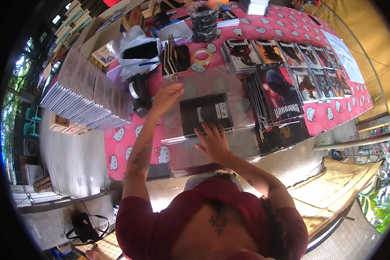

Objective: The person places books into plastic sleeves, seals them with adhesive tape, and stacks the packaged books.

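Note:
A black spiral-bound notebook (206, 113) lies inside a clear plastic sleeve (212, 82) on the pink cartoon-print table cover (121, 143). My left hand (167, 96) is raised at the sleeve's left side, fingers pinched on its upper edge. My right hand (212, 141) rests flat, fingers spread, on the sleeve at the notebook's near edge.
A long row of sleeved notebooks (84, 93) stands at the left. Stacks of dark-cover notebooks (277, 93) lie to the right, more along the far side (307, 56). A tape roll (201, 56), a black tape dispenser (138, 93) and cardboard boxes (112, 30) sit beyond.

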`<state>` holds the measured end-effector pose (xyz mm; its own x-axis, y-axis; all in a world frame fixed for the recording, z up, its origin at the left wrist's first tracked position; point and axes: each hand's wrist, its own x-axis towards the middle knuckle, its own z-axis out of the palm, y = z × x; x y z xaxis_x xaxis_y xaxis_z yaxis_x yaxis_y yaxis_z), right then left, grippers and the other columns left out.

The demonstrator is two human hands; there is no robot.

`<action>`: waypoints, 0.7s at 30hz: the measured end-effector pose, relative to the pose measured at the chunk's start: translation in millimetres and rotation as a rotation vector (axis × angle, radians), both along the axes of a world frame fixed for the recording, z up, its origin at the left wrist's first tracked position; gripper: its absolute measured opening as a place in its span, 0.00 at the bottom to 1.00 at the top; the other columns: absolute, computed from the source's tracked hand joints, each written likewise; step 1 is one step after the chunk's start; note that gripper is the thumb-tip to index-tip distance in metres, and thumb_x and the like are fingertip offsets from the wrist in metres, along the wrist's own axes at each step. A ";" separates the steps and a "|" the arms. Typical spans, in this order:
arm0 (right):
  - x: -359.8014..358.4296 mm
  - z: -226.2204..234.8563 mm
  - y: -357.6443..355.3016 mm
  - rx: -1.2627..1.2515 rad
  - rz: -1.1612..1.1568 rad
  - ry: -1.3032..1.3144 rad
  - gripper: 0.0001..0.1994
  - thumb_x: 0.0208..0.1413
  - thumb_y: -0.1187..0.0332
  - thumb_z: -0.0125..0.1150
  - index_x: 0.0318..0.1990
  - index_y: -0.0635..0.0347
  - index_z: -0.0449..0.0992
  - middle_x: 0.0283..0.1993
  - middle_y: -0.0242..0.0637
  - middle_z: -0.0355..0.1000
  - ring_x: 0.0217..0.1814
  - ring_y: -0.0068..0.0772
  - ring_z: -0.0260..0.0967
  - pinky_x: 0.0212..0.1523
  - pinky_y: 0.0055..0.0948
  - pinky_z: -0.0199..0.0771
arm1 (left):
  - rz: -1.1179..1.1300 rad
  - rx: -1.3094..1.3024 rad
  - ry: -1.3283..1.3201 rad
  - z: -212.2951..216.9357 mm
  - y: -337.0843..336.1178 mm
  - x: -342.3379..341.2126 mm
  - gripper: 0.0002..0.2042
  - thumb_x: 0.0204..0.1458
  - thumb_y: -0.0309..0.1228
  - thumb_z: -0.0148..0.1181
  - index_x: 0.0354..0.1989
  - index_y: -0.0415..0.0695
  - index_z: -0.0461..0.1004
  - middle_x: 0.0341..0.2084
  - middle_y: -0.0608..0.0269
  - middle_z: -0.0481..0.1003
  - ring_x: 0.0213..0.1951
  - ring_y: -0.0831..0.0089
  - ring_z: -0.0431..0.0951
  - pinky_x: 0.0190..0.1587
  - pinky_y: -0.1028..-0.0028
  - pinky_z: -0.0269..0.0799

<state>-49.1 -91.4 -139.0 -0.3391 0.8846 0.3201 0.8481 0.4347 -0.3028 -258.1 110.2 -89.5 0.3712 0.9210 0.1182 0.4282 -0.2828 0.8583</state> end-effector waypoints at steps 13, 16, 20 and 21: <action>-5.4 12.1 -3.5 -0.071 -0.037 -0.056 0.31 0.51 0.51 0.65 0.64 0.42 0.68 0.66 0.39 0.60 0.68 0.43 0.57 0.65 0.57 0.55 | -0.002 0.716 0.522 -81.3 82.0 87.4 0.07 0.46 0.26 0.57 0.33 0.39 0.77 0.34 0.48 0.77 0.43 0.52 0.77 0.46 0.58 0.72; -7.8 12.9 -4.9 -0.072 -0.016 -0.049 0.31 0.51 0.51 0.66 0.64 0.41 0.68 0.66 0.39 0.60 0.68 0.42 0.57 0.65 0.57 0.55 | -0.067 0.439 0.668 -75.1 88.9 84.9 0.08 0.46 0.27 0.57 0.35 0.41 0.77 0.36 0.50 0.76 0.43 0.54 0.76 0.46 0.58 0.70; -5.6 17.5 -2.5 -0.058 0.009 -0.075 0.32 0.50 0.51 0.66 0.64 0.41 0.67 0.67 0.39 0.60 0.68 0.42 0.57 0.65 0.57 0.55 | -0.013 0.695 0.652 -98.5 90.3 79.4 0.10 0.46 0.27 0.56 0.37 0.39 0.76 0.36 0.51 0.76 0.43 0.55 0.76 0.46 0.56 0.69; -4.9 18.5 -2.5 -0.066 0.022 -0.081 0.32 0.51 0.51 0.65 0.65 0.42 0.66 0.67 0.39 0.59 0.68 0.43 0.56 0.65 0.57 0.55 | 0.014 0.737 0.621 -101.6 91.0 80.2 0.10 0.47 0.27 0.56 0.38 0.39 0.75 0.35 0.51 0.76 0.43 0.54 0.76 0.47 0.56 0.69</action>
<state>-54.1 -93.8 -120.5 -0.3807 0.8951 0.2322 0.8615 0.4346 -0.2626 -177.9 201.2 -191.1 0.5518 0.6991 0.4548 0.7540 -0.6512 0.0861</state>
